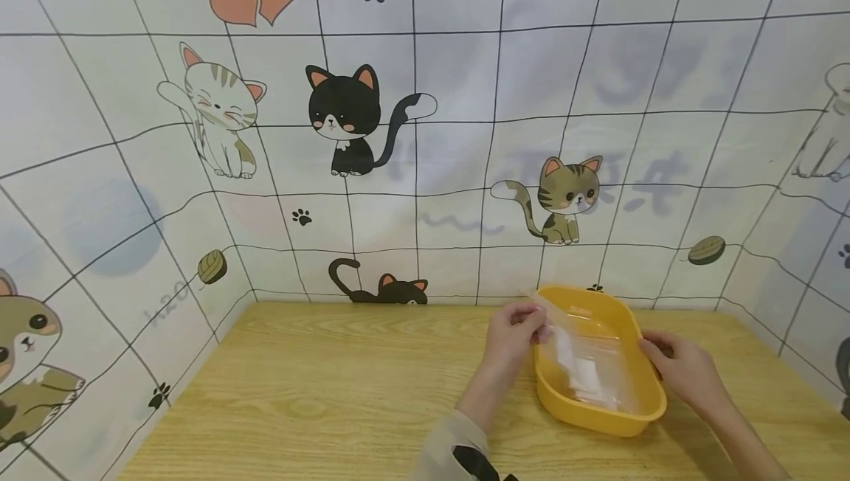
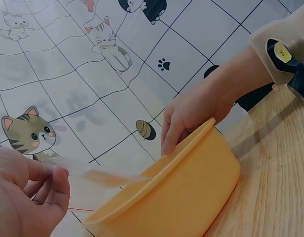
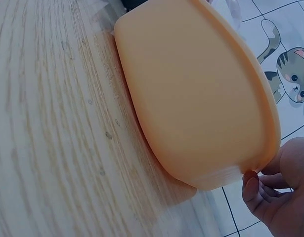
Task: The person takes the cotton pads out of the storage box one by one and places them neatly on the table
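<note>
A yellow plastic basin [image 1: 551,400] with rounded corners rests on the wooden table near its right side. My left hand [image 1: 514,333] pinches the edge of a clear plastic bag [image 1: 558,319] between thumb and fingers, over the basin's left rim. Clear bag plastic with a reddish strip and white pieces [image 1: 587,378] lies inside the basin; whether this is one bag or more I cannot tell. My right hand [image 1: 684,370] grips the basin's right rim, thumb on the inner side. In the right wrist view, the fingers [image 3: 250,187] curl against the basin's outer wall.
The light wooden tabletop [image 1: 319,385] extends to the left of the basin. Behind it and at both sides hangs a white grid-patterned cloth [image 1: 451,156] printed with cartoon cats. The basin's far end is close to this backdrop.
</note>
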The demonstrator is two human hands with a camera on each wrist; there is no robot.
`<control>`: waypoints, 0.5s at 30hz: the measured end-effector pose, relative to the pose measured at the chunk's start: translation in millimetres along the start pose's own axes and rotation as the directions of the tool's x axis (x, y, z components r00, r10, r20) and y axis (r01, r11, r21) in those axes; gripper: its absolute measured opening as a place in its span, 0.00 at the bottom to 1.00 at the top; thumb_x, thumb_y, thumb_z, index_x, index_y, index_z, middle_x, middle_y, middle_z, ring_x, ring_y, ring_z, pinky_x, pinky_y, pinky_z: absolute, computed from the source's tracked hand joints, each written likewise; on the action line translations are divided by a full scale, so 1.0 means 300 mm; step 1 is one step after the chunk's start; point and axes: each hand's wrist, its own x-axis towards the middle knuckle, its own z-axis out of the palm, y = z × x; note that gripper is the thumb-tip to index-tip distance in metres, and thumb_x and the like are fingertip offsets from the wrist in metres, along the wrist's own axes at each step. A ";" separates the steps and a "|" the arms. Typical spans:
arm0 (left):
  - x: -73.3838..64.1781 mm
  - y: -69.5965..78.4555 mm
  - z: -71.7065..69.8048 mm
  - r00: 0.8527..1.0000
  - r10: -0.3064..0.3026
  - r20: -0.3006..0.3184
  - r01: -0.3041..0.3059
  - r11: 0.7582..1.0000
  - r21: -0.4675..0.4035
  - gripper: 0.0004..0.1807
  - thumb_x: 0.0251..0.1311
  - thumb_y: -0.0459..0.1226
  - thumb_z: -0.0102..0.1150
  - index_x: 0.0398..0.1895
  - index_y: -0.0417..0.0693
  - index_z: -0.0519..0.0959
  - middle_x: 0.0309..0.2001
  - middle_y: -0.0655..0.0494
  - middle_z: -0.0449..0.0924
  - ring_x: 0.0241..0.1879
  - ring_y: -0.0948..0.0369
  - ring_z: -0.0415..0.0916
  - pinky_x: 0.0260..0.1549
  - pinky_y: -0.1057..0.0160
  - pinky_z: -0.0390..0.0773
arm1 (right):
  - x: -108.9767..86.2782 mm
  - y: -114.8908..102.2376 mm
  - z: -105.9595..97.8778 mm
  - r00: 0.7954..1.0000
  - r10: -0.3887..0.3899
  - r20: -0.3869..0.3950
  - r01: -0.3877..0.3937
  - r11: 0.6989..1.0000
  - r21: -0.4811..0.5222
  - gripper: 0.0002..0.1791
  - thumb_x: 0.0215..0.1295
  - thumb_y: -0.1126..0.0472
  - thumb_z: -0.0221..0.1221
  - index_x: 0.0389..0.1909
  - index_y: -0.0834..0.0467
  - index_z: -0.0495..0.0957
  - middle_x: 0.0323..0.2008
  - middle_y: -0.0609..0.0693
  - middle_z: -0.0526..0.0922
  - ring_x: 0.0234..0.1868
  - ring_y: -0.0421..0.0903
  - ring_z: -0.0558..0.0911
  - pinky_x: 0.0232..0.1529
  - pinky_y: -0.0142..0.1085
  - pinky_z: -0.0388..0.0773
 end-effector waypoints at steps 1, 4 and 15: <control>0.003 -0.001 -0.002 1.000 -0.001 0.000 0.001 1.000 -0.002 0.04 0.66 0.28 0.62 0.41 0.34 0.81 0.30 0.50 0.81 0.26 0.63 0.78 0.32 0.67 0.81 | 0.000 0.001 -0.002 1.000 -0.003 -0.002 0.003 1.000 -0.001 0.27 0.79 0.55 0.50 0.58 0.79 0.71 0.47 0.72 0.81 0.38 0.51 0.82 0.28 0.31 0.79; 0.011 0.000 -0.009 1.000 -0.005 0.001 0.005 1.000 -0.013 0.05 0.66 0.28 0.62 0.42 0.34 0.80 0.31 0.50 0.81 0.27 0.63 0.78 0.32 0.68 0.81 | -0.003 0.001 -0.004 1.000 0.000 -0.003 0.000 1.000 0.002 0.27 0.79 0.55 0.50 0.58 0.79 0.71 0.47 0.72 0.81 0.38 0.52 0.82 0.28 0.31 0.79; 0.027 0.026 -0.031 1.000 -0.023 0.000 0.023 1.000 -0.017 0.06 0.65 0.29 0.63 0.41 0.32 0.81 0.29 0.52 0.82 0.27 0.65 0.78 0.32 0.69 0.80 | -0.009 -0.009 -0.001 1.000 0.005 -0.003 -0.005 0.999 0.037 0.27 0.79 0.56 0.50 0.59 0.80 0.70 0.49 0.74 0.80 0.39 0.53 0.83 0.29 0.31 0.80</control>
